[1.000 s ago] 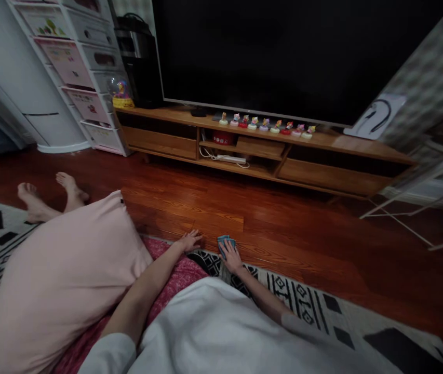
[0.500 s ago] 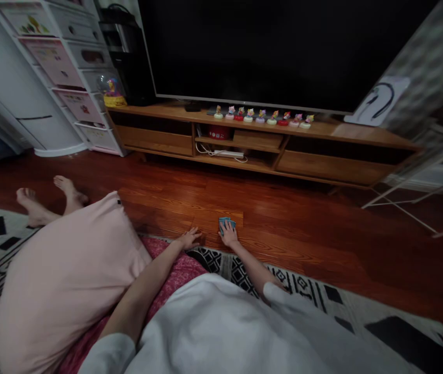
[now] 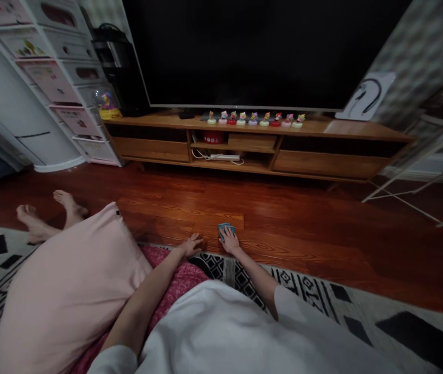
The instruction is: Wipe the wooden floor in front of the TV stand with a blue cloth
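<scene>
Head view, right fingers: spread, laid flat over the blue cloth point(image 3: 222, 226); no pinch visible on the part that shows. Right hand point(image 3: 229, 242) reaches forward, palm down.
Left fingers: apart, nothing between them; left hand point(image 3: 191, 245) is palm down near the rug's border, to the left of the cloth and apart from it.
Cloth position: on the wooden floor point(image 3: 283, 210), just beyond the rug point(image 3: 318, 291), partly hidden by the right hand.
Cloth handling (judged): light, soft, limp, not fragile; probably slides readily on the smooth boards.
Cloth hold (judged): flat pressure at the middle to keep the layers together; a free far corner for lifting.
Cloth axis: folded, roughly square, no clear long axis; far edge faces the TV stand point(image 3: 322, 165).
</scene>
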The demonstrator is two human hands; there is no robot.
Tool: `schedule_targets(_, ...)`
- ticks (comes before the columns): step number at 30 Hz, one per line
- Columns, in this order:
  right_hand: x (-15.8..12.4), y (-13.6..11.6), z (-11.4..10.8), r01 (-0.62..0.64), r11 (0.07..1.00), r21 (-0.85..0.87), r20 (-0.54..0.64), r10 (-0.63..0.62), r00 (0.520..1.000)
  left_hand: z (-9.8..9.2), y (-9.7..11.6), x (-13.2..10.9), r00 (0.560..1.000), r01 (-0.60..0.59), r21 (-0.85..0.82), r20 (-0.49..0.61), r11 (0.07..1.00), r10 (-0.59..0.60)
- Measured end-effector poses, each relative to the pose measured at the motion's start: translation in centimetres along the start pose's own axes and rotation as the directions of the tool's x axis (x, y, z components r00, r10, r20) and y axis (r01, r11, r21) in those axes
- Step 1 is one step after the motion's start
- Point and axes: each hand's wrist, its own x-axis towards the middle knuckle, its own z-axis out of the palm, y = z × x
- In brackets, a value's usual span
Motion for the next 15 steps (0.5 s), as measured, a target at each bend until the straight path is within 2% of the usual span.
schedule_targets(3,2.4,-1.3,-1.8,-0.033,0.999,0.010,-0.009,0.033,0.999,-0.1,-0.1,-0.1,1.000,-0.005,0.005,-0.007,1.000,0.005)
schedule_targets(6,2.0,-1.7,-1.9,-0.011,1.000,0.007,-0.008,0.011,1.000,-0.1,-0.1,-0.1,1.000,-0.021,0.012,-0.016,1.000,0.021)
schedule_targets(8,0.3,-1.3,-0.8,0.029,1.000,-0.001,0.003,-0.029,1.000,-0.2,0.0,-0.1,1.000,-0.015,0.003,-0.016,1.000,0.015)
schedule_targets(12,-4.6,0.4,3.0,0.147,0.989,-0.001,-0.002,-0.147,0.989,-0.1,0.2,0.1,1.000,-0.003,-0.025,-0.010,1.000,0.003)
schedule_targets(15,-6.9,1.2,5.1,0.177,0.984,0.015,-0.022,-0.177,0.984,0.0,0.2,0.2,1.000,-0.015,-0.031,-0.008,0.999,0.015)
